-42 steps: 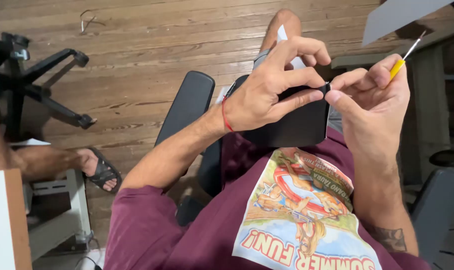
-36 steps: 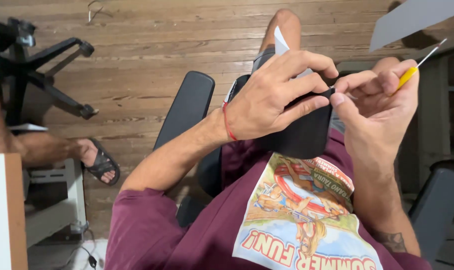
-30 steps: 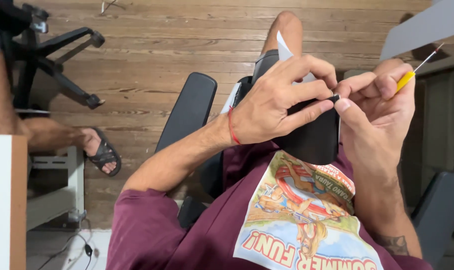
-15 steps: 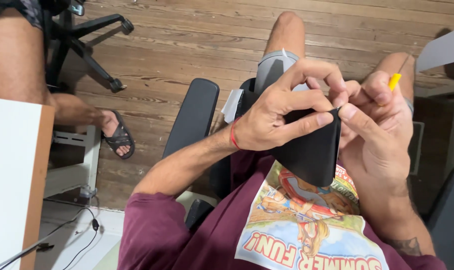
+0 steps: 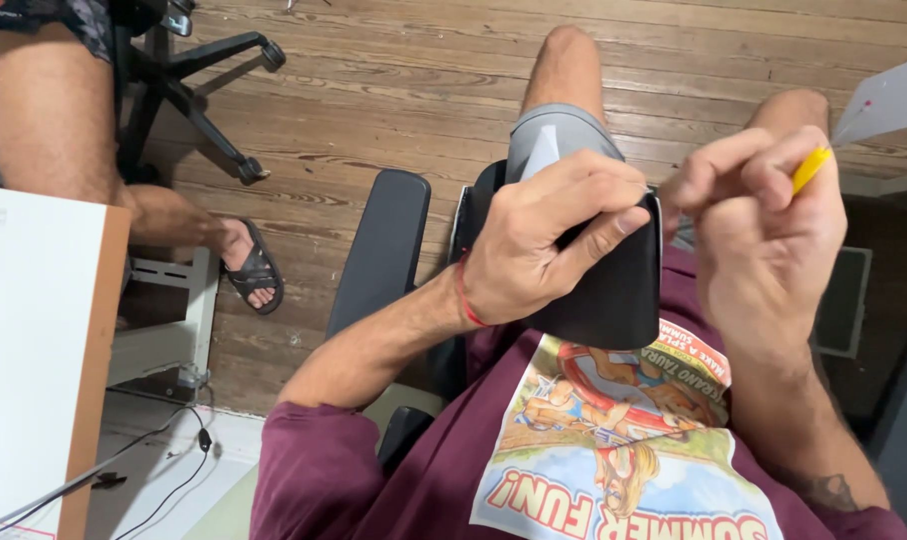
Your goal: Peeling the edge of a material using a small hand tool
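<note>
My left hand (image 5: pixel 554 235) grips a flat black device (image 5: pixel 614 290) held upright in front of my chest, fingers over its top edge and thumb across its back. My right hand (image 5: pixel 764 225) is closed around a thin tool with a yellow handle (image 5: pixel 810 168), fingertips pressed at the device's upper right corner. The tool's tip is hidden behind my fingers. I sit in a chair with a black armrest (image 5: pixel 379 250) under my left forearm.
Another person's leg (image 5: pixel 54 110) and sandalled foot (image 5: pixel 249 270) are at the left, beside an office chair base (image 5: pixel 199 80). A white board (image 5: pixel 34 350) stands at lower left with cables (image 5: pixel 124 470) on the floor. A desk corner (image 5: pixel 889 100) is upper right.
The view has swung down and right. My hands came closer to my chest, and my right hand curled tighter over the yellow tool at the device's corner.
</note>
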